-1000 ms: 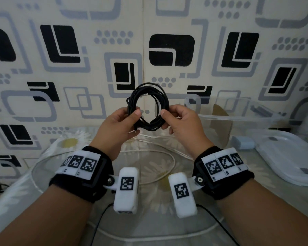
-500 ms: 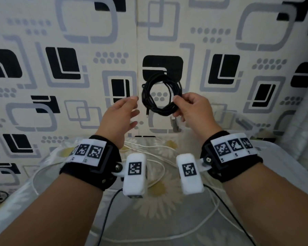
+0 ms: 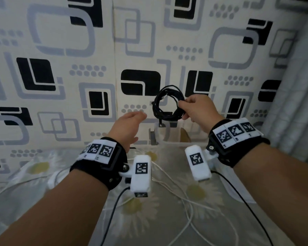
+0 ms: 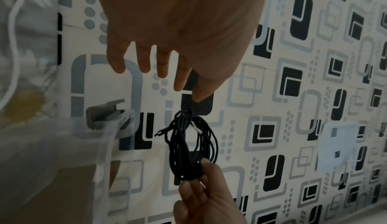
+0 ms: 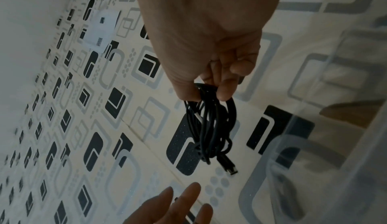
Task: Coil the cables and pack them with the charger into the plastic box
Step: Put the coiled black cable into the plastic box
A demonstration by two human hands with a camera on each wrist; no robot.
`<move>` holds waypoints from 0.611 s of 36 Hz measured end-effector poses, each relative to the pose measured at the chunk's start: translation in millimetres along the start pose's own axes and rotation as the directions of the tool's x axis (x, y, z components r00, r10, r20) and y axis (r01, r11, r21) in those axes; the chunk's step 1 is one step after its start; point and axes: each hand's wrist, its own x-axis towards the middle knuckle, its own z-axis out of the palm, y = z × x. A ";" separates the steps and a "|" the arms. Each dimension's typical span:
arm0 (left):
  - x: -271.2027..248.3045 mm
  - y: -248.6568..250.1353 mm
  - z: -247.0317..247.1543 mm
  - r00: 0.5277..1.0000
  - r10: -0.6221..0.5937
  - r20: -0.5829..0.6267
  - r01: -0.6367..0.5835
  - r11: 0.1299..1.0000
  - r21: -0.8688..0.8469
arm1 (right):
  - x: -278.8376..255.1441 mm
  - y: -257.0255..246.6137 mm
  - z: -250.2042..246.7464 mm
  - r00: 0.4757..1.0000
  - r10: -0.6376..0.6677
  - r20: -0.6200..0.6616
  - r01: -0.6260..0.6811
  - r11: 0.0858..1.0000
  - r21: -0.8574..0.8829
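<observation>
A coiled black cable point(image 3: 167, 103) hangs in the air in front of the patterned wall, pinched at its right side by my right hand point(image 3: 196, 108). In the right wrist view the thumb and fingers grip the coil point(image 5: 209, 124) at its top, and a plug dangles from its lower end. My left hand point(image 3: 130, 125) is empty, fingers straight, just left of the coil and apart from it. The left wrist view shows the coil point(image 4: 188, 144) below my left fingers point(image 4: 161, 65). The clear plastic box point(image 3: 169, 137) stands on the table under the coil. A loose white cable point(image 3: 185, 197) lies on the table.
A flowered cloth point(image 3: 132, 206) covers the table. The patterned wall point(image 3: 60, 68) rises right behind the box. Thin black wires point(image 3: 245, 205) run from the wrist cameras across the table. A grey curtain point(image 3: 295, 96) hangs at the right.
My left hand let go of the coil and drew back, open. The right hand carried the coil to the right, over the plastic box. The view tilted up and rightward.
</observation>
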 end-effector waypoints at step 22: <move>27.1 -16.3 38.8 0.995 -0.027 0.096 -0.001 0.959 0.284 | 23.6 9.8 5.7 0.920 0.276 0.280 -0.051 0.790 -0.612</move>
